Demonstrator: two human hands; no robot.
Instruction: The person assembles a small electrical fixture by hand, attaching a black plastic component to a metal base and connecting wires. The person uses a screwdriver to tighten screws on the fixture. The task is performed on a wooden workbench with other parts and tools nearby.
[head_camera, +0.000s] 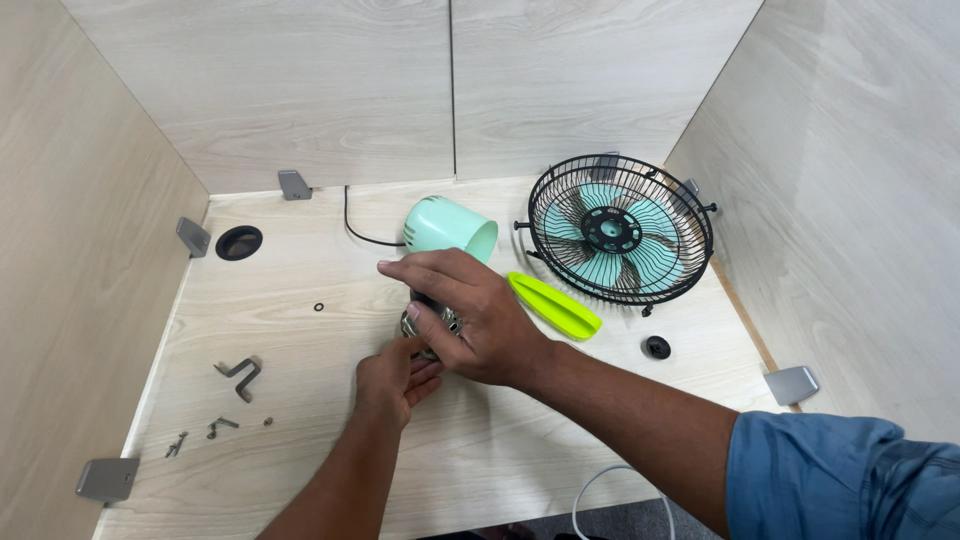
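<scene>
Both my hands meet at the middle of the wooden table (300, 470) around a small metal fan motor (425, 322). My right hand (470, 315) closes over it from above. My left hand (392, 380) grips it from below. Most of the motor is hidden under my fingers. Just behind my hands lies a mint green motor cover (452, 227), with a black cable (358, 228) running from it to the back wall. A black wire fan cage with mint blades (618, 232) leans at the back right.
A lime green plastic piece (553, 306) lies right of my hands, a black knob (656, 347) beyond it. A metal bracket (240, 375) and several screws (215, 428) lie front left. A small black ring (318, 307) and a cable hole (239, 242) lie at left. Wood panels wall three sides.
</scene>
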